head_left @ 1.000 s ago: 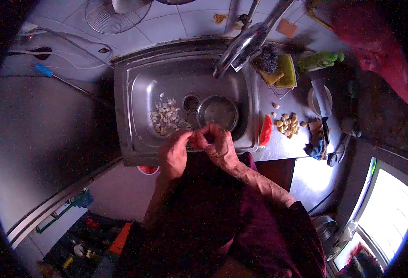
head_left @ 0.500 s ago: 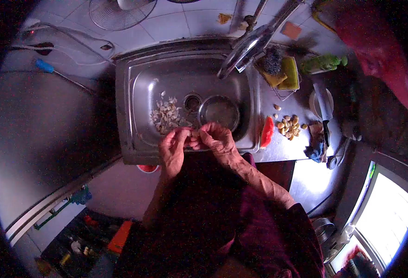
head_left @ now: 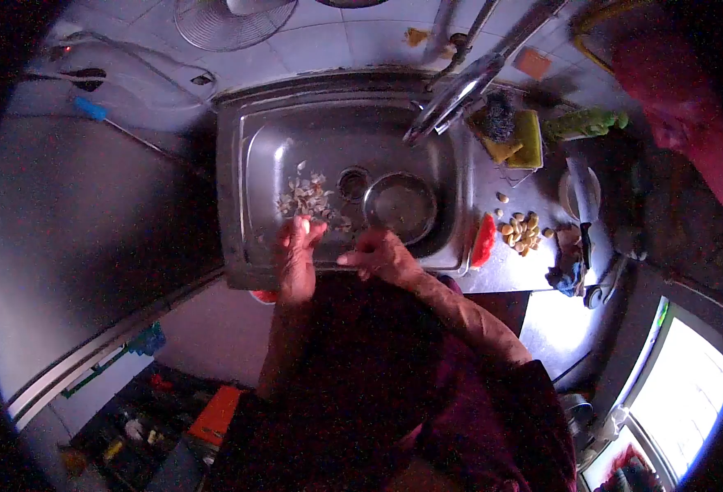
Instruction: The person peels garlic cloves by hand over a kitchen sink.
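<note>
My left hand (head_left: pixel 298 256) is above the sink's near edge, fingers closed on a small pale garlic clove (head_left: pixel 305 224) near the fingertips. To its right, my right hand (head_left: pixel 380 256) has its fingers curled in and its thumb pointing left; anything in it is too small to make out. Just beyond my left hand, a heap of garlic skins (head_left: pixel 305 195) lies on the sink (head_left: pixel 259 168) floor. A round metal bowl (head_left: pixel 400 182) stands in the sink, beyond my right hand. On the right-hand counter sits a pile of garlic cloves (head_left: pixel 522 233), with a few loose ones around it.
A red slice (head_left: pixel 483 241), perhaps watermelon, lies by the sink's right rim. Behind it are a yellow-green sponge (head_left: pixel 527 139) in a rack and a knife (head_left: pixel 580 190) across a white bowl (head_left: pixel 595 189). The faucet (head_left: pixel 460 94) reaches over the sink's back right.
My hands were together over the sink's near edge and have moved apart. The pale clove now shows at my left fingertips. The whole view has shifted slightly.
</note>
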A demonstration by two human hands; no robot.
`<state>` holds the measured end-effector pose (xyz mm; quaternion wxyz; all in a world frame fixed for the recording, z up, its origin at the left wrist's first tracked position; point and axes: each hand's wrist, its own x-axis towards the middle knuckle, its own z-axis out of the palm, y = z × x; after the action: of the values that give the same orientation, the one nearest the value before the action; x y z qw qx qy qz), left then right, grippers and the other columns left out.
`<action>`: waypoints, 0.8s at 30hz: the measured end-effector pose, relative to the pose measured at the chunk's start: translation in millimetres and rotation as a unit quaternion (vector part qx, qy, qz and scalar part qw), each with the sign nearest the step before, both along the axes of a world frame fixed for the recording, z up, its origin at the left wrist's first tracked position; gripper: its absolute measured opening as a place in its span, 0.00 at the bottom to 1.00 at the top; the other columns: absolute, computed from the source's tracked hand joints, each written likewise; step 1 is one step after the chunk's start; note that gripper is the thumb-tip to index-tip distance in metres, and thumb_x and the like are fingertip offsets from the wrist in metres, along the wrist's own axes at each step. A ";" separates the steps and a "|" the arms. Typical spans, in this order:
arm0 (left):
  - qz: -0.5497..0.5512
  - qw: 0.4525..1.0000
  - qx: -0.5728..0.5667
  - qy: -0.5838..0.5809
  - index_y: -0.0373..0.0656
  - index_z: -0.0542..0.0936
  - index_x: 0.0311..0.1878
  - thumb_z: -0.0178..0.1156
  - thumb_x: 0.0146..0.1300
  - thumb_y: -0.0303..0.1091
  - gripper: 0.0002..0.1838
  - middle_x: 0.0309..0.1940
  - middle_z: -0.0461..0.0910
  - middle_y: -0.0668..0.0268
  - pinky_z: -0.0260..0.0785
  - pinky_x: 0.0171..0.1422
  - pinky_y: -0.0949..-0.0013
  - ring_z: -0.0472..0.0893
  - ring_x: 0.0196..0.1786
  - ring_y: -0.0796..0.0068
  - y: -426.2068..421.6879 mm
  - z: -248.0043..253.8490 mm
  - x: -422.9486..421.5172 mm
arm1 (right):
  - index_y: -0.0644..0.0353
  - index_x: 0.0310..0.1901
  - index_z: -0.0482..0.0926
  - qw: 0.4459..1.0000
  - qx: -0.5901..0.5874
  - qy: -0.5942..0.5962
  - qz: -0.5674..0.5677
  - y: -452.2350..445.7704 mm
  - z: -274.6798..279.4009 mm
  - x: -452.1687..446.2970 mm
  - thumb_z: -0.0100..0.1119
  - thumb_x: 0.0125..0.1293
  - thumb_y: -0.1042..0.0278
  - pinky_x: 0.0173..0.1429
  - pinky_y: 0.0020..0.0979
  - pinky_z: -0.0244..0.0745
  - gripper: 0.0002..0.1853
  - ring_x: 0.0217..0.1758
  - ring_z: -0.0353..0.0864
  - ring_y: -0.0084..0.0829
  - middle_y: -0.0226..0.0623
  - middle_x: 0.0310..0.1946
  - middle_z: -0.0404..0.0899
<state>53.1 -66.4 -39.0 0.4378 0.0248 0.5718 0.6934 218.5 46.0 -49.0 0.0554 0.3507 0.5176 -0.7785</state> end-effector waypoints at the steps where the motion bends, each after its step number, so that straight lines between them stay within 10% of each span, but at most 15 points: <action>1: 0.007 0.999 -0.042 0.025 0.40 0.79 0.52 0.59 0.75 0.44 0.16 0.47 0.83 0.62 0.71 0.62 0.63 0.82 0.53 0.69 2.2 -0.2 -2.0 | 0.64 0.39 0.84 1.000 0.001 -0.003 -0.003 -9.2 -21.3 -1.5 0.67 0.68 0.62 0.35 0.31 0.80 0.12 0.32 0.83 0.25 0.36 0.29 0.83; 4: -0.042 0.988 -0.115 0.095 0.37 0.81 0.48 0.61 0.73 0.41 0.15 0.40 0.84 0.65 0.77 0.47 0.70 0.83 0.40 0.76 21.1 -1.6 -3.0 | 0.59 0.42 0.85 0.957 0.050 0.229 -0.171 -27.1 -65.7 -2.4 0.66 0.66 0.63 0.39 0.38 0.81 0.10 0.34 0.86 0.35 0.40 0.29 0.84; 7: -0.171 0.957 -0.129 0.196 0.35 0.81 0.47 0.62 0.72 0.39 0.14 0.32 0.84 0.66 0.76 0.37 0.73 0.82 0.30 0.79 38.1 -43.5 -11.1 | 0.54 0.49 0.84 0.769 0.628 0.111 -0.047 -28.5 -67.6 9.9 0.60 0.66 0.66 0.45 0.44 0.82 0.12 0.40 0.87 0.46 0.43 0.30 0.85; 13: -0.426 0.870 -0.144 0.204 0.42 0.79 0.46 0.62 0.68 0.36 0.09 0.28 0.84 0.65 0.76 0.33 0.65 0.85 0.31 0.70 81.1 -239.1 31.0 | 0.48 0.61 0.78 0.891 0.362 -0.160 0.222 -6.3 -37.9 71.5 0.55 0.66 0.68 0.53 0.48 0.81 0.21 0.48 0.85 0.50 0.51 0.48 0.84; 17: -0.467 0.514 -0.061 0.717 0.45 0.83 0.49 0.56 0.67 0.35 0.12 0.41 0.86 0.61 0.69 0.58 0.48 0.83 0.51 0.57 109.1 -141.9 76.7 | 0.50 0.63 0.77 0.924 0.348 -0.151 -0.047 -22.4 -14.9 106.8 0.55 0.66 0.69 0.53 0.45 0.81 0.23 0.48 0.86 0.46 0.46 0.49 0.85; 19: -0.433 0.429 -0.042 0.792 0.45 0.84 0.49 0.54 0.67 0.35 0.13 0.45 0.86 0.59 0.67 0.64 0.45 0.81 0.56 0.53 113.1 -146.7 79.6 | 0.55 0.64 0.77 0.930 0.300 -0.174 -0.117 -26.3 -2.4 119.1 0.52 0.66 0.72 0.55 0.39 0.80 0.24 0.49 0.88 0.39 0.41 0.46 0.88; 24: -0.487 0.428 -0.047 0.760 0.39 0.84 0.48 0.50 0.68 0.34 0.15 0.49 0.84 0.54 0.71 0.61 0.46 0.78 0.60 0.48 95.8 -264.7 67.4 | 0.60 0.58 0.81 0.937 0.248 -0.159 -0.188 -38.9 -8.9 142.1 0.52 0.68 0.71 0.54 0.36 0.81 0.19 0.48 0.88 0.36 0.43 0.47 0.88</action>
<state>120.5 29.4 -303.7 0.0922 0.7955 0.5977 0.0380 360.7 7.0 -57.9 -0.0995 0.5632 0.6032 -0.5559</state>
